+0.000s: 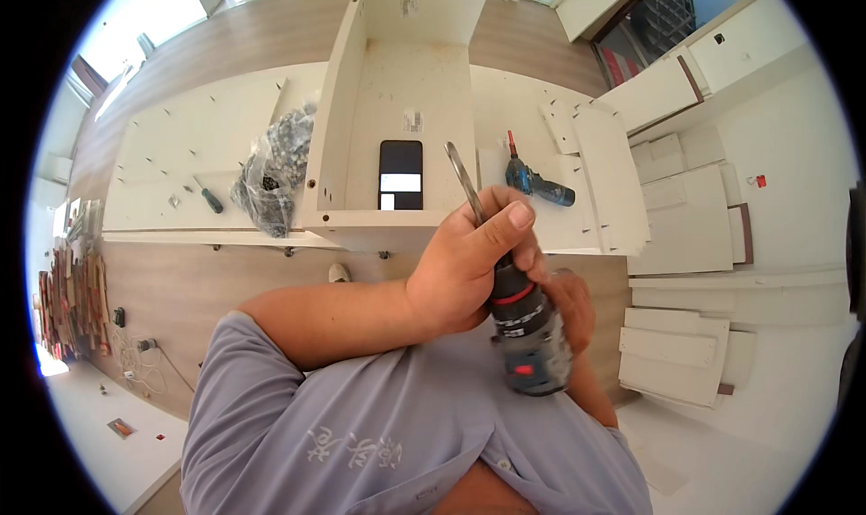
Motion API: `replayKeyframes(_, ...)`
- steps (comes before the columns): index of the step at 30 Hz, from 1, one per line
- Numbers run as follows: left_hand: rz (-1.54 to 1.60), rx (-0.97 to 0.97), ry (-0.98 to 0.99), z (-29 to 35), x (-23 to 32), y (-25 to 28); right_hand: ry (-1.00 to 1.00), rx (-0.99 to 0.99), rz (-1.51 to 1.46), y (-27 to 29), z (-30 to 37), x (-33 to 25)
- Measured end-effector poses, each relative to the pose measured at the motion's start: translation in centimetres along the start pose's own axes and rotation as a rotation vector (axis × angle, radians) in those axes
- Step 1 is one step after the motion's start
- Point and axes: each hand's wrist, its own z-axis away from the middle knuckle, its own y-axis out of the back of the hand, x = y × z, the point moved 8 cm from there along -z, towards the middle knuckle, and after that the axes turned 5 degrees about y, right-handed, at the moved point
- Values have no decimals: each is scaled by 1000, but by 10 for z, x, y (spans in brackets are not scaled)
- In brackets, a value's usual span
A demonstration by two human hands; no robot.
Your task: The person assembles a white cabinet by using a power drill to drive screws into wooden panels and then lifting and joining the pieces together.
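A cordless drill (532, 353), dark with a red ring, is held up close to my chest, its front end tilted away and to the left. My left hand (465, 276) is closed around its chuck end, thumb along the base of a long metal bit (465, 177). My right hand (573, 308) wraps the drill's far side, partly hidden behind the body. Beyond them stands an open white cabinet box (379, 82), with a black phone (400, 159) lying inside at its near end.
A smaller blue-black driver (537, 183) rests on the white board right of the box. To the left lie a clear bag of hardware (278, 159) and a green-handled screwdriver (211, 199) on a board with upright pins. White panels (681, 217) lean at the right.
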Motion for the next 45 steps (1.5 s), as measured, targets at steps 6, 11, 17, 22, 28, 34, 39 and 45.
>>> replayKeyframes(6, -562, -93, 0, 37, 32, 27, -871, -74, -856, 54, 25, 75)
replayKeyframes(11, -1567, 186, -846, 106, 131, 93, -611, -232, -509, 112, -19, 81)
replayKeyframes(17, -1821, 357, -873, 98, 126, 128, -455, -600, -180, 121, -95, 63)
replayKeyframes(22, -1684, 263, -1078, 90, 122, 157, -345, -730, -18, 116, -140, 54)
replayKeyframes(28, -1615, 242, -1151, 91, 119, 162, 90, -1052, 257, 94, -178, 27)
replayKeyframes(34, -1547, 225, -1145, 89, 119, 167, 98, -1205, 272, 83, -195, 32)
replayKeyframes(39, -1528, 201, -1137, 89, 118, 172, -97, -1187, 203, 69, -210, 36)
replayKeyframes(45, -1493, 195, -1144, 90, 117, 173, -222, -1199, 142, 56, -214, 47)
